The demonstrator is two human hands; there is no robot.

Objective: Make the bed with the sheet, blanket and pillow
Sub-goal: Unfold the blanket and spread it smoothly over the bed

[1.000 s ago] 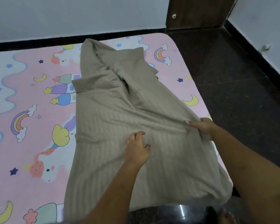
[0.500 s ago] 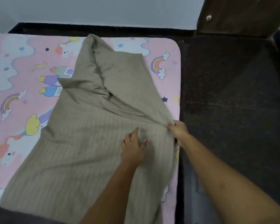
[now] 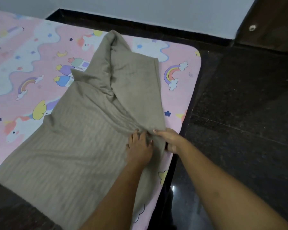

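A taupe, faintly striped blanket (image 3: 83,146) is spread unevenly over the near right part of the bed (image 3: 186,52); its far end is bunched into a raised, folded peak near the bed's far edge, while its near end is draped over the near edge of the mattress. The pink sheet (image 3: 32,63), printed with unicorns, rainbows, moons and stars, is seen lying flat beneath it; it is left bare to the left and along a strip on the right.

The left hand (image 3: 139,146) is laid palm down on the blanket, its fingers straight and slightly spread, pressed into a fan of creases; the right hand (image 3: 172,140) is placed just beside it at the blanket's right border, close to the bed's right edge; its thumb is laid on top and its fingers are curled beneath, so that the cloth's edge is pinched between them.

A dark speckled floor (image 3: 239,113) is seen to the right; a pale wall (image 3: 156,10) with black skirting and a brown wooden door (image 3: 273,22) are seen beyond.
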